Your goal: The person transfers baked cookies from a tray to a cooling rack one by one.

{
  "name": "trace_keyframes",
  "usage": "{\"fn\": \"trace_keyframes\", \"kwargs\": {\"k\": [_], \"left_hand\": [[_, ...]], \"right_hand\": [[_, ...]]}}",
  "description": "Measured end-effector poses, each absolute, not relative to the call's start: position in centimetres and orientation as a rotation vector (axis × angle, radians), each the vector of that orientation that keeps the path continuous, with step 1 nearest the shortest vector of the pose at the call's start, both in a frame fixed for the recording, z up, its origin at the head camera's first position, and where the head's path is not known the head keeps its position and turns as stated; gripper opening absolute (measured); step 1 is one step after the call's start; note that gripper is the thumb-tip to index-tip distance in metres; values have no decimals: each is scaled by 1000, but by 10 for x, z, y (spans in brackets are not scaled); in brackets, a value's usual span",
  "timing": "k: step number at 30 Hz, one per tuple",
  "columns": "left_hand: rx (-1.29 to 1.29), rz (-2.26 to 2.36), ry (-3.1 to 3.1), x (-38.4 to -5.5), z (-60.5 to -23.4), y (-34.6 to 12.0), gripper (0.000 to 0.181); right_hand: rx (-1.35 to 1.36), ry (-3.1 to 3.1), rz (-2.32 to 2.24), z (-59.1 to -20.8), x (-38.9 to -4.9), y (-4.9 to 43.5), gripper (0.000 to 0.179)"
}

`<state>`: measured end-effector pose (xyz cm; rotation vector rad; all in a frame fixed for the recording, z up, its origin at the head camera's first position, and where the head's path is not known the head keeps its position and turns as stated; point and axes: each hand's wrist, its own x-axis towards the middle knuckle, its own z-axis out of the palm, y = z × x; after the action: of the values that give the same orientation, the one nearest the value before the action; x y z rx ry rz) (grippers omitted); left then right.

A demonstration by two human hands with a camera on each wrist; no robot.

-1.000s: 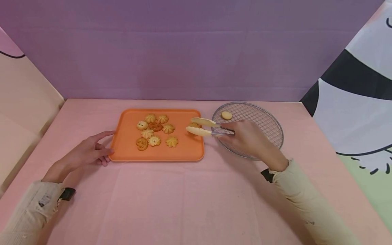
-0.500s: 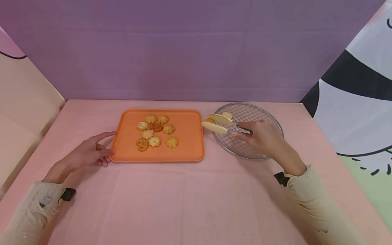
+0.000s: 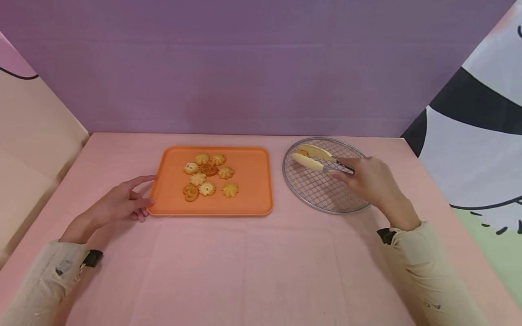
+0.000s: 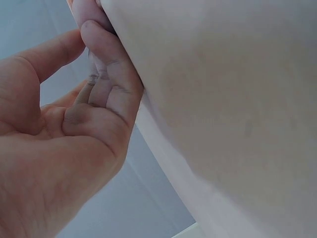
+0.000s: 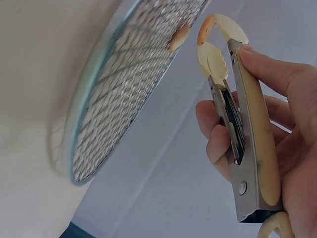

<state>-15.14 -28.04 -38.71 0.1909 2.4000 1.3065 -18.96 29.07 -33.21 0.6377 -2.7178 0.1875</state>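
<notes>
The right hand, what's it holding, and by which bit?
The right hand holds the tongs by their long arms, behind the cream tips. A cookie sits between those tips.

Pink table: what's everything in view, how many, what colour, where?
Tray: one, orange, left of rack
Cookies: nine, golden to brown, on tray
Rack: one, silver, right of tray
Loose cookie: one, golden, on rack
Tongs: one, cream and metal, over rack
Pinched cookie: one, brownish, in tongs
Table: one, pink, underneath
Backdrop: one, purple, behind
Side panels: two, multicoloured, left and right
Wrist boxes: two, black, at cuffs
Sleeves: two, cream, on arms
Left hand: one, bare, touching tray's left edge
Right hand: one, bare, gripping tongs
</notes>
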Motion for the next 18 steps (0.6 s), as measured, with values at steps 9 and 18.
{"fn": "trace_keyframes", "kwargs": {"k": [9, 18], "left_hand": [[186, 1308, 2397, -151, -389, -282, 77], [184, 1306, 2390, -153, -390, -283, 77]], "right_hand": [[620, -2639, 159, -335, -194, 305, 38], [491, -2709, 228, -334, -198, 322, 40]]}}
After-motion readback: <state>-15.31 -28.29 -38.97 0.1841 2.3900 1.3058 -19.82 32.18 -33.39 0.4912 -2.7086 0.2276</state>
